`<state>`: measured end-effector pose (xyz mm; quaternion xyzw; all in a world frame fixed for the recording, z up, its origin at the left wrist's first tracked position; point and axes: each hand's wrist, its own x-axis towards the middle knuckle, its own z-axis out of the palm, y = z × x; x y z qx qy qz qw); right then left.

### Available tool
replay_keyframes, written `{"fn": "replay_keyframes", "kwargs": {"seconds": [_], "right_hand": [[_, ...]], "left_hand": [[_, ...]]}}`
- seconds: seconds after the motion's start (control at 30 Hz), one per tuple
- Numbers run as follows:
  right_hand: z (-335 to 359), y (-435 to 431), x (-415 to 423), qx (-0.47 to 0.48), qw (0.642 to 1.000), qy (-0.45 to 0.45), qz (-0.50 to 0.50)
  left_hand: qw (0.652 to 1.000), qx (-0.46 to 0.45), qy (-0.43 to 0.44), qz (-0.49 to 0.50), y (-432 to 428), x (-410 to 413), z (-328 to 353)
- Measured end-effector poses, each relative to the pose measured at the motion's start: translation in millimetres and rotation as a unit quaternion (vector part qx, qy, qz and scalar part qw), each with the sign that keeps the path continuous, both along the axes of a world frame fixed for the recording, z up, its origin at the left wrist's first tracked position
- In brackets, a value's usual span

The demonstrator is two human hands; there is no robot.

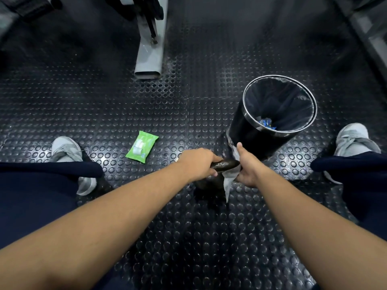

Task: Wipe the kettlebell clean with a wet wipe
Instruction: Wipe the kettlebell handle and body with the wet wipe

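**A:** Where is the kettlebell (224, 164)?

**B:** Down on the studded black floor (104, 105), between the person's knees and just in front of the bin (249, 137). It is black. The handle shows on top, and the body below is mostly in shadow.

**A:** And the left hand (198, 164)?

**B:** It is clenched round the left end of the handle. Its fingers (214, 174) are wrapped under the bar and the thumb lies along the top.

**A:** And the right hand (248, 167)?

**B:** It is grasping the wipe (227, 182) against the right end of the handle. The thumb points up and the other fingers are curled underneath. The white wipe is bunched at the bar, and a loose tail hangs down beside the kettlebell's body.

**A:** Do the hands touch?

**B:** No. A short bare stretch of handle shows between them.

**A:** What else is there?

**B:** The bin is round and dark with a shiny rim and a black liner. It stands right behind the right hand, and some blue scraps (266, 123) lie at the bottom. A green pack (142, 146) lies flat on the floor to the left of the hands, well apart from the kettlebell. There is a grey shoe (67, 150) far left and another (354, 141) far right, with dark trousers over both. A grey machine leg (149, 57) rests on the floor further back.
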<state>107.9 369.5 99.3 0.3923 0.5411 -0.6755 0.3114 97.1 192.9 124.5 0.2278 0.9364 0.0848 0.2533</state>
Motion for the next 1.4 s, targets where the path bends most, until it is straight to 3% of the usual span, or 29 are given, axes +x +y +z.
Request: {"fn": "replay_keyframes", "kwargs": {"seconds": [0.07,0.17,0.27,0.33,0.4,0.5,0.57,0.7,0.9,1.1,1.23,1.3,1.4], "right_hand": [[11.2,-2.2,-8.0,0.062,0.992,-0.005,0.111],[19.1,-3.7,-12.2,0.263,0.916,0.048,0.298],[8.2,-3.0,-7.7,0.330,0.866,0.103,0.362],[-3.5,2.6,1.7,0.318,0.879,0.138,0.327],[-15.0,10.0,9.1,0.279,0.915,0.150,0.248],[-25.2,14.9,13.0,0.213,0.953,0.123,0.175],[-23.7,12.2,13.3,0.209,0.952,0.118,0.192],[-10.6,8.9,10.6,0.275,0.914,0.176,0.242],[4.4,4.1,9.0,0.307,0.889,0.247,0.233],[-31.5,14.3,14.4,0.240,0.930,0.162,0.228],[-59.0,27.1,14.3,0.118,0.979,0.090,0.138],[-68.3,31.5,14.7,0.070,0.986,0.082,0.125],[-43.5,24.3,18.9,0.090,0.981,0.085,0.151]], "left_hand": [[1.000,-0.003,0.002,-0.003,0.3,-0.4,-0.4],[1.000,-0.014,0.014,-0.012,0.3,1.0,-1.0],[1.000,-0.021,0.018,-0.015,0.0,1.7,-1.4],[1.000,-0.019,0.014,-0.010,0.2,2.4,-0.6],[1.000,-0.017,0.018,-0.006,0.2,3.3,0.8],[0.999,-0.021,0.025,-0.009,0.1,5.3,0.6],[0.999,-0.020,0.026,-0.012,-0.5,6.1,-0.1],[1.000,-0.018,0.021,-0.007,-0.8,6.1,0.3],[1.000,-0.020,0.023,-0.007,-0.5,6.0,-0.9],[0.999,-0.023,0.031,-0.014,-1.3,7.2,-1.8],[0.999,-0.018,0.028,-0.012,-1.7,6.6,-3.4],[1.000,-0.019,0.023,-0.007,-1.5,6.4,-3.8],[1.000,-0.016,0.020,-0.007,-1.4,6.4,-4.0]]}}
